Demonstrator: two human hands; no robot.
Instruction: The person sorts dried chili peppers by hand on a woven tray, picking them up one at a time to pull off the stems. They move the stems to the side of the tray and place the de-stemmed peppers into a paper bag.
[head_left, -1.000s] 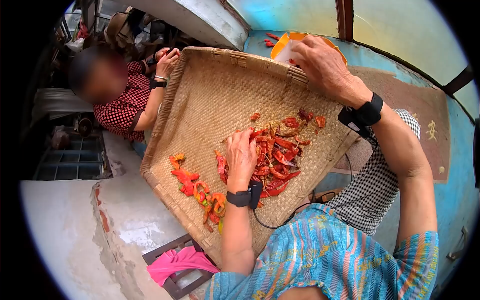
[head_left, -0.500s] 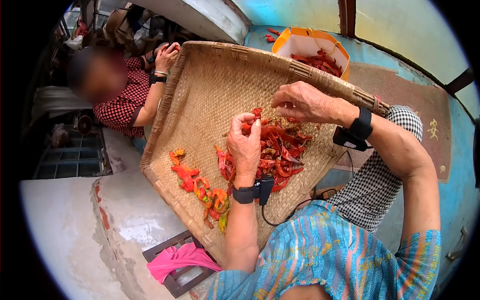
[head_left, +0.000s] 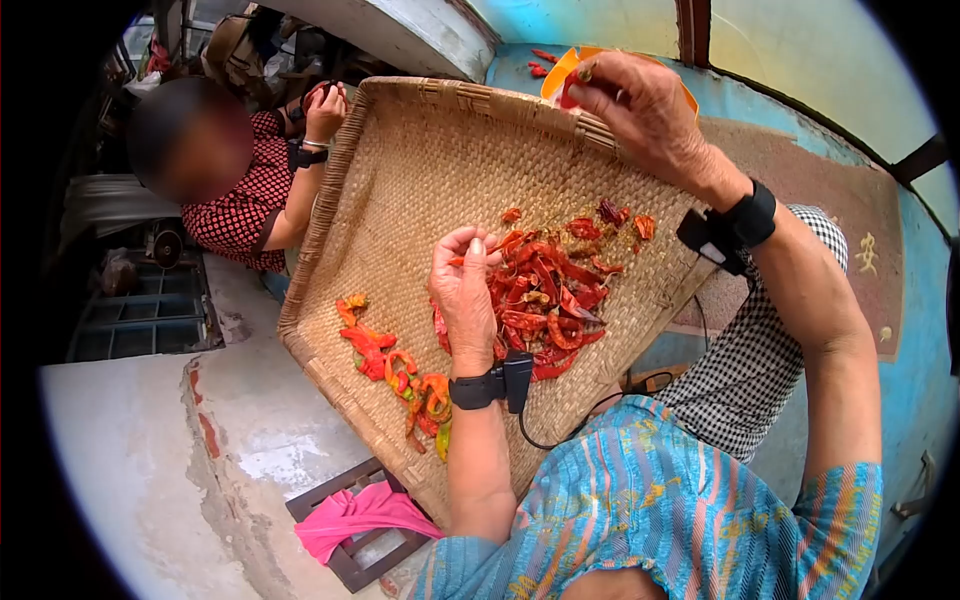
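— What fills most of the view?

— A wide, shallow woven bamboo tray (head_left: 430, 170), tilted across the person's lap. Beyond its left rim sits a co-worker in a red dotted top (head_left: 245, 210), hands up by that rim.

— And on the tray?

— A loose pile of dried red chillies (head_left: 550, 300) lies near the middle. A smaller heap of orange, red and green chillies (head_left: 400, 375) lies apart from it, near the lower left rim.

— Anything behind it?

— An orange paper bag (head_left: 552, 82), just past the far rim.

— What about the person's hands?

— The left hand (head_left: 465, 295) rests at the pile's left edge, thumb and fingertips pinched on a small red chilli (head_left: 457, 262). The right hand (head_left: 645, 110) is raised over the far rim at the bag's mouth, its fingers closed on a red chilli piece (head_left: 570, 92).
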